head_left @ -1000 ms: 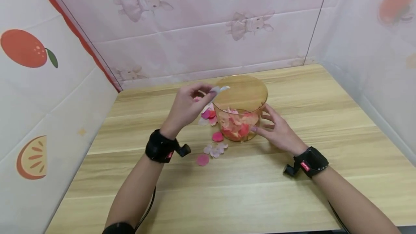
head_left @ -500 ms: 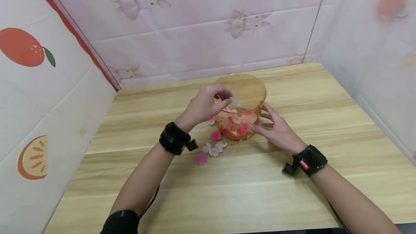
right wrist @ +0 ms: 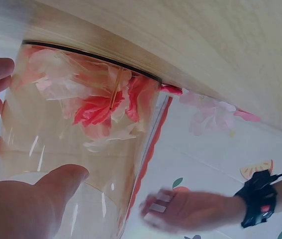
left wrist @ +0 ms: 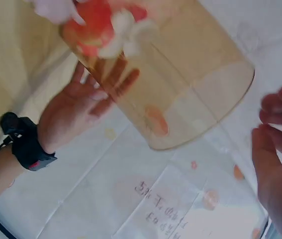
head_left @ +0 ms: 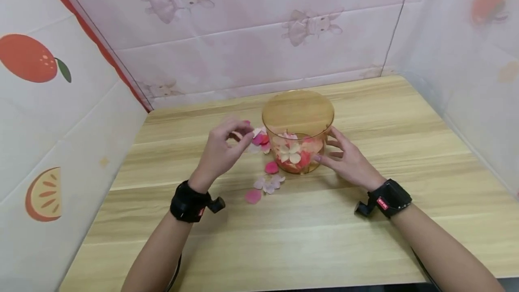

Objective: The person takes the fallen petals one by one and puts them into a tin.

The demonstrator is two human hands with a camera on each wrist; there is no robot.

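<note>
While cupping the clear amber plastic tub of petals (head_left: 298, 132) mid-table with right hand (head_left: 344, 159) spread, left hand (head_left: 220, 150) curled, maybe pinching nothing, near loose pink fabric petals (head_left: 267, 184).
</note>
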